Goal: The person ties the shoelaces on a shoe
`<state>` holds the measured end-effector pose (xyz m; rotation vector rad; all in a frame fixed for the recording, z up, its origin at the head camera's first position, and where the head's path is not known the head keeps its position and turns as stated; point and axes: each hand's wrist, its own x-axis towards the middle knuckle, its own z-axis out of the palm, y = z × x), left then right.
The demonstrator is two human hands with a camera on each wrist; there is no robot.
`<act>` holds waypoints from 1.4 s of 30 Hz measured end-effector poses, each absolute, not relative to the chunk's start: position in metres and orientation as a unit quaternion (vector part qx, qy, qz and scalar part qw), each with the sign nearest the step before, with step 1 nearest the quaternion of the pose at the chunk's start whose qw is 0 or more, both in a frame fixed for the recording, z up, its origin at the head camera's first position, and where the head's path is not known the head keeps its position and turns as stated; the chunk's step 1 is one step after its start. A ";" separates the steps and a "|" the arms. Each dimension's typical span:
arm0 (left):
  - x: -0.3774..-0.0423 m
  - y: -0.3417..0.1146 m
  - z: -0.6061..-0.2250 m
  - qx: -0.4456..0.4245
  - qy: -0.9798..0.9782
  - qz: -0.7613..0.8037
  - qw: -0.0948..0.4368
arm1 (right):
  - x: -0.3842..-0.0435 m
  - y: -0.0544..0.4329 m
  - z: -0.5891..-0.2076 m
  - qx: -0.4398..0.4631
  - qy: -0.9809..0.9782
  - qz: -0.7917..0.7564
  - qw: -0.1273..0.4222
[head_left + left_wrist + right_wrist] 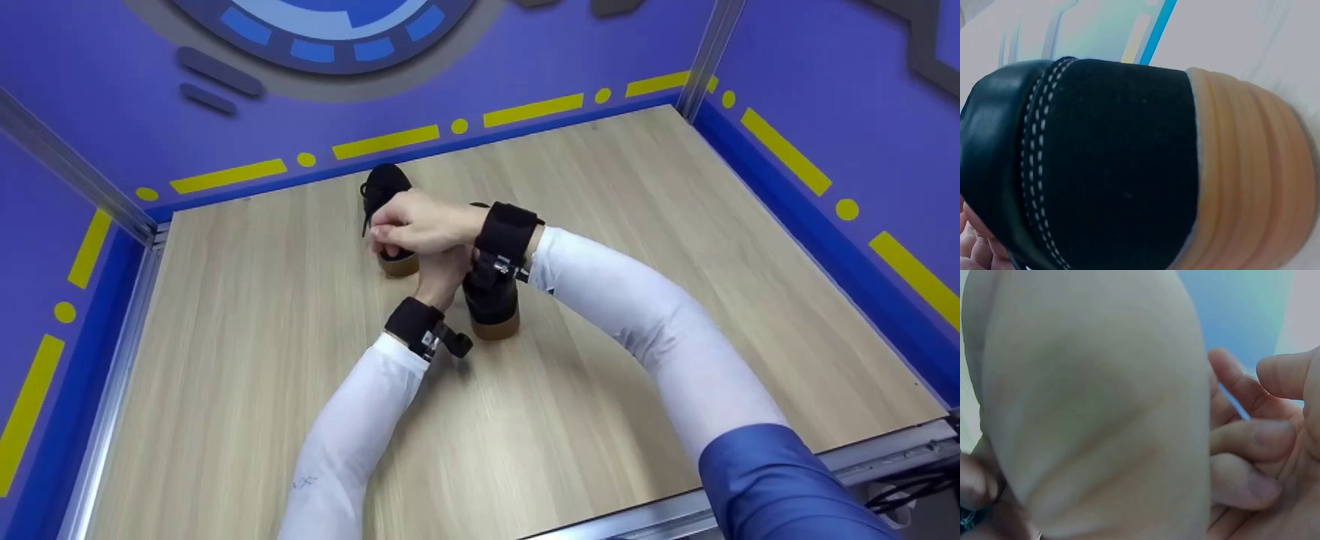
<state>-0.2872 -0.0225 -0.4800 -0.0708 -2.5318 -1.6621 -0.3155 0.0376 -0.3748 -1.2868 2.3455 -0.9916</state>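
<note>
A black shoe [491, 300] with a tan sole stands on the table, its heel toward me. In the left wrist view its black heel [1123, 163], stitched collar and ridged sole [1247, 169] fill the picture. My left hand [444, 271] is at this shoe's left side; its fingertips are hidden under my right wrist, and I cannot tell what they hold. My right hand [424, 223] crosses over the left one, above a second black shoe [386, 186]. Its fingers [1247, 486] are curled toward the palm, with no held thing showing.
The second shoe stands farther back on the left, with its tan heel [399, 266] toward me. Blue-purple panels [525, 75] with yellow marks border the wooden table [247, 337] at the back and sides. A metal rail [637, 525] runs along the front edge.
</note>
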 end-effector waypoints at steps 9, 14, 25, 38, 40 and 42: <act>-0.295 -0.029 -0.482 -0.075 -0.721 -0.686 0.058 | -0.328 0.072 -0.370 -0.430 0.821 -0.365 0.087; -0.294 -0.032 -0.483 -0.074 -0.692 -0.718 0.014 | -0.343 0.108 -0.379 -0.398 0.852 -0.335 0.050; -0.295 -0.028 -0.481 -0.067 -0.651 -0.756 0.001 | -0.361 0.155 -0.414 -0.385 0.828 -0.398 0.088; -0.296 -0.036 -0.482 -0.096 -0.626 -0.773 -0.038 | -0.360 0.165 -0.428 -0.391 0.798 -0.442 0.123; -0.297 -0.038 -0.482 -0.101 -0.624 -0.774 -0.048 | -0.360 0.164 -0.429 -0.396 0.796 -0.441 0.121; -0.297 -0.039 -0.482 -0.105 -0.622 -0.774 -0.060 | -0.360 0.164 -0.430 -0.399 0.798 -0.438 0.113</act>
